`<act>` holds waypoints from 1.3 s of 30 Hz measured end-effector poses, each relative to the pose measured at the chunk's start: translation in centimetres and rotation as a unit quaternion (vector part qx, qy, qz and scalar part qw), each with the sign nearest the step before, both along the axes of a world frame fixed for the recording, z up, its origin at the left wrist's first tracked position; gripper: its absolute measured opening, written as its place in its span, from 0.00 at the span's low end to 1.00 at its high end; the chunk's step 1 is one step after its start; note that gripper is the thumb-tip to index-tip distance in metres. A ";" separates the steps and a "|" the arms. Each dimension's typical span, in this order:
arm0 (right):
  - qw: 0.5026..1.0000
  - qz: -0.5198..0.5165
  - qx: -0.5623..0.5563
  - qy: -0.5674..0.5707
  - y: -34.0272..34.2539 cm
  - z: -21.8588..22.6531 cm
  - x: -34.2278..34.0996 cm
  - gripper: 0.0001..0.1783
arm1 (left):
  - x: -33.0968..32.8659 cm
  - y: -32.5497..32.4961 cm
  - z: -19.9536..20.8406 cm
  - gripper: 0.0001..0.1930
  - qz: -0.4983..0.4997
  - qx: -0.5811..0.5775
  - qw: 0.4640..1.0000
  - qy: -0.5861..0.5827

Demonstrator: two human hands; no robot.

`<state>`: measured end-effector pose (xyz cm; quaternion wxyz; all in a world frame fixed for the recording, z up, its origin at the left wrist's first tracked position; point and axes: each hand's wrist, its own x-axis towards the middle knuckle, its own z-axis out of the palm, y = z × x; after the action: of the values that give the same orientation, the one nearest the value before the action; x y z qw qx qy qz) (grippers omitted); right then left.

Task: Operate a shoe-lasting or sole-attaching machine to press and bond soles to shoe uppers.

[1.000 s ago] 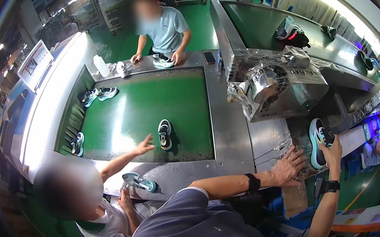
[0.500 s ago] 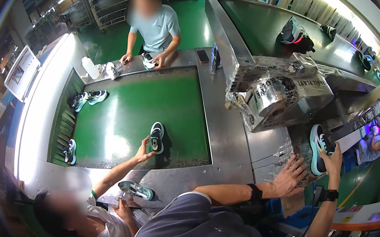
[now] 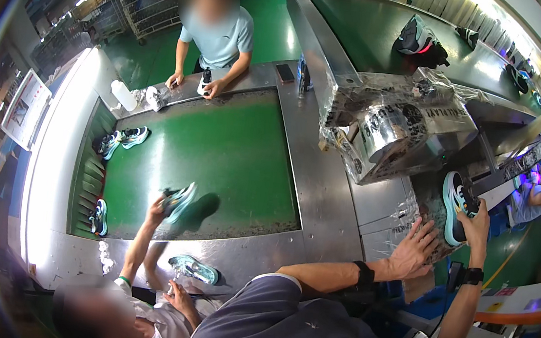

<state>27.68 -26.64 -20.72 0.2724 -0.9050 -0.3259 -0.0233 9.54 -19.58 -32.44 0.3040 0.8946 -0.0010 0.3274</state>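
Observation:
At the right side, my right hand (image 3: 475,225) is closed around the heel end of a black sneaker (image 3: 456,205) with a pale blue sole, holding it tilted. My left hand (image 3: 415,251) rests palm down with its fingers spread on the film-covered metal ledge (image 3: 391,224), just left of the sneaker and apart from it. Nothing is in that hand. Above both hands stands a machine part wrapped in clear film and printed tape (image 3: 412,134).
Beside me, a seated co-worker (image 3: 136,316) lifts a sneaker (image 3: 179,201) over the green conveyor belt (image 3: 234,139). A person in light blue (image 3: 216,41) handles another shoe across it. A pale sole (image 3: 194,270) lies on the near ledge. More shoes sit on a second belt (image 3: 358,26).
The co-worker beside me has picked the sneaker off the belt and moved it left. Across the belt, the other person has turned their shoe upright. My hands have barely moved.

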 end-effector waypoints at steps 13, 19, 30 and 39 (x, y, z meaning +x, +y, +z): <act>1.000 0.004 -0.009 -0.021 -0.2 0.1 -0.1 0.27 | -0.1 0.0 -0.3 0.36 0.000 0.003 1.000 -0.011; 1.000 -0.004 -0.007 -0.012 0.1 0.3 -0.6 0.27 | -0.1 -0.1 -0.5 0.36 0.009 0.008 1.000 -0.014; 0.999 -0.007 -0.022 -0.029 0.1 -0.2 0.0 0.29 | 0.0 0.0 -0.5 0.35 0.016 0.009 0.999 -0.028; 0.993 -0.035 0.096 -0.061 -3.8 -1.0 -3.1 0.32 | -0.3 -0.7 0.3 0.32 -0.019 0.018 0.999 -0.032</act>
<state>24.59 -30.43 -21.73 0.3370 -0.8822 -0.3064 -0.1192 9.29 -20.27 -32.19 0.2934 0.8888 -0.0334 0.3505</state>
